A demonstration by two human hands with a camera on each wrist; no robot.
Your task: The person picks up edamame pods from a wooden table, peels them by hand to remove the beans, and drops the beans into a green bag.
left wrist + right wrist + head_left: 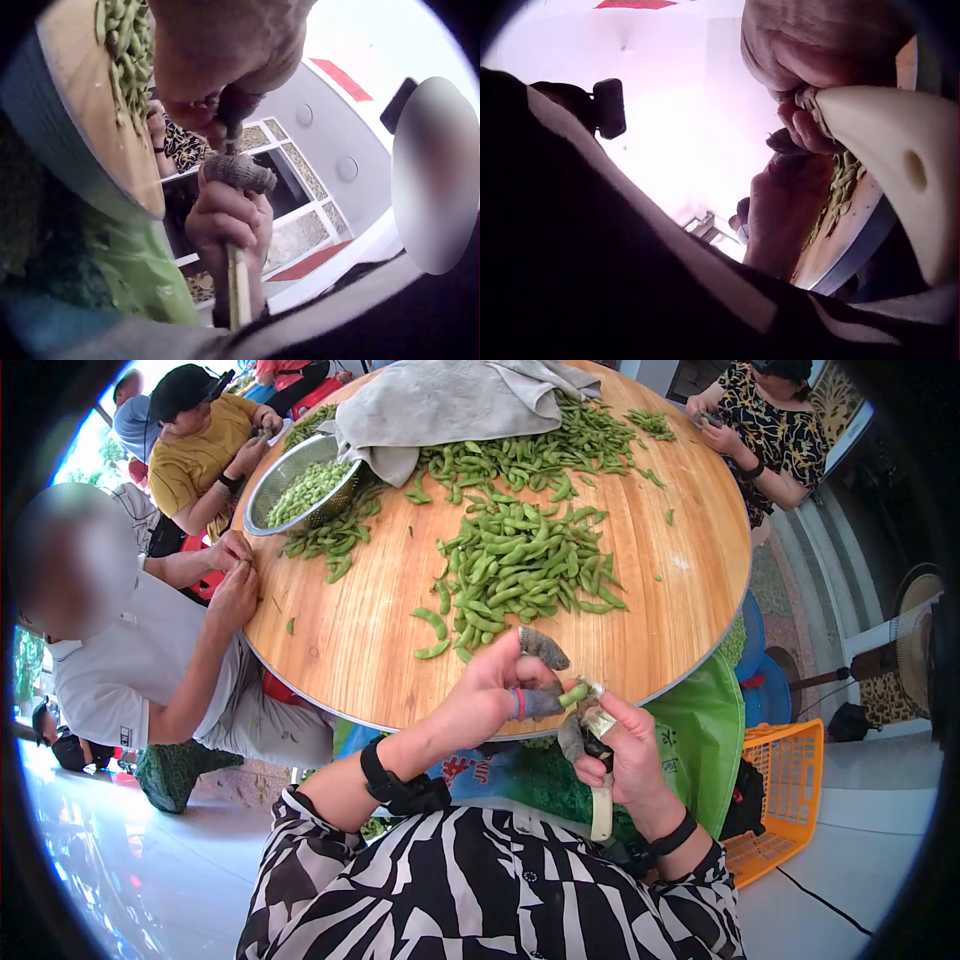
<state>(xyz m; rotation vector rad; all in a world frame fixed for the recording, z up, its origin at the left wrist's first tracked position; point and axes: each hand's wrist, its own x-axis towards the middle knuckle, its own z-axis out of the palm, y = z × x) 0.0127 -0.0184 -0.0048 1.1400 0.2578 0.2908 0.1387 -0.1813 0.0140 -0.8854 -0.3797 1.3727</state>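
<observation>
Low over the table's near edge, my left hand (492, 688) pinches a green soybean pod (573, 695) between fingertips wrapped in grey cloth, one bound with a pink band. Facing it, my right hand (634, 755) grips a tool with a cream handle (601, 815). A hole pierces that handle (889, 135) in the right wrist view. The tool's working end is mostly hidden by fingers, right at the pod. Grey wrapping (241, 174) also covers a right-hand finger. A heap of pods (525, 560) lies just beyond both hands.
The round wooden table (370, 660) carries a metal colander (258, 510) of shelled beans and a grey cloth (450, 410) over more pods. A green bag (700, 730) hangs at the near edge, beside an orange crate (800, 790). Other people sit around the table.
</observation>
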